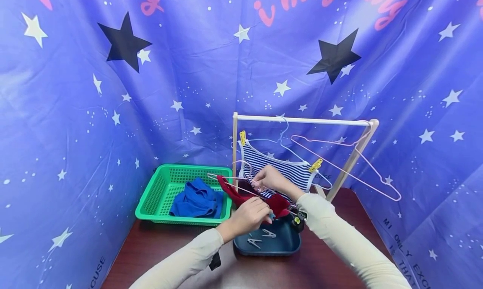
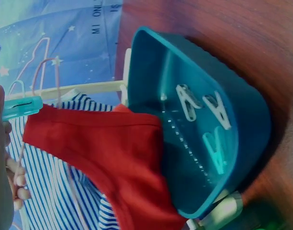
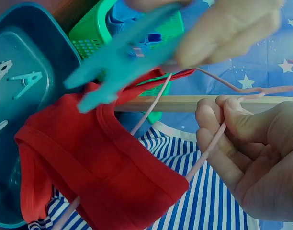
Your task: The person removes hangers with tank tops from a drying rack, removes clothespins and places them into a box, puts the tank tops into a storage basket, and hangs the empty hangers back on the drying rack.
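My left hand (image 1: 249, 213) pinches a teal clothespin (image 3: 122, 57), its prongs pointing toward a red garment (image 3: 89, 153) in the right wrist view. That garment hangs on a pink hanger (image 3: 201, 160), whose wire my right hand (image 3: 256, 153) grips between thumb and fingers. In the left wrist view the clothespin overlaps the top corner of the red fabric. Below both hands sits a dark teal basin (image 1: 268, 250) with several white and teal clothespins (image 2: 214, 149). Behind them a striped tank top (image 1: 281, 165) hangs from a light blue hanger (image 1: 281, 132), with yellow clothespins (image 1: 315, 165) at its shoulders.
A wooden rack (image 1: 302, 120) stands at the back of the brown table (image 1: 158, 255). Another pink hanger (image 1: 377, 184) hangs at its right end. To the left is a green basket (image 1: 151, 205) with blue cloth (image 1: 198, 199). Star-patterned curtain (image 1: 207, 71) surrounds the table.
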{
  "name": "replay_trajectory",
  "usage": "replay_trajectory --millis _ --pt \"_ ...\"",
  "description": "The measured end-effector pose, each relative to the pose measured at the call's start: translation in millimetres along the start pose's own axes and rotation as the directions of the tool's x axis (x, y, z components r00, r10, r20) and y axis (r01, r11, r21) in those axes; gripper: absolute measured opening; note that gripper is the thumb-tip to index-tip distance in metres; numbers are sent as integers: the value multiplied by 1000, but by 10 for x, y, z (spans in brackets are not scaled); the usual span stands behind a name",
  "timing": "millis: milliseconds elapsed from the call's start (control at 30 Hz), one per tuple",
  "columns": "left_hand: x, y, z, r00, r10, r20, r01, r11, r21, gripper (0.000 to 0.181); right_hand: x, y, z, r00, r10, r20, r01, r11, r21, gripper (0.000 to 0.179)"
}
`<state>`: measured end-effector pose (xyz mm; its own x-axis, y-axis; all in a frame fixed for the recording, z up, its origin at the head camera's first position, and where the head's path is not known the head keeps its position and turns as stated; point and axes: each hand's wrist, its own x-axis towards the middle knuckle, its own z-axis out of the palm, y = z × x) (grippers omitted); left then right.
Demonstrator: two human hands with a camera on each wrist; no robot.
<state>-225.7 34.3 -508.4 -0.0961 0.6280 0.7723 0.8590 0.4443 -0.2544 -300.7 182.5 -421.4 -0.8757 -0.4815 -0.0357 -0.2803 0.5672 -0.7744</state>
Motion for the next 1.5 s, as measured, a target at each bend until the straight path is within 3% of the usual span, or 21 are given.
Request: replay_trajectory --millis 133,400,667,967,1300,1500 --pt "-61 36 55 999 -10 41 11 999 -31 25 0 72 -56 995 -94 -30 92 994 -49 8" --pt "-180 72 205 996 -1 89 4 999 -40 21 -32 -21 -112 993 -19 -113 2 990 -141 9" --pt "-233 87 314 988 18 154 -7 997 -74 20 -39 -8 -140 992 -15 -123 -3 990 -140 8" --pt "-220 74 357 975 10 224 24 989 -149 27 -51 1 -128 993 7 -116 -21 993 -118 10" --pt "-119 24 474 975 38 218 -11 992 -122 23 -39 -27 -140 992 14 -123 -32 988 -151 10" --pt "-91 7 585 966 33 258 -6 994 -105 24 -29 -44 -124 991 28 -129 -49 984 -169 10"
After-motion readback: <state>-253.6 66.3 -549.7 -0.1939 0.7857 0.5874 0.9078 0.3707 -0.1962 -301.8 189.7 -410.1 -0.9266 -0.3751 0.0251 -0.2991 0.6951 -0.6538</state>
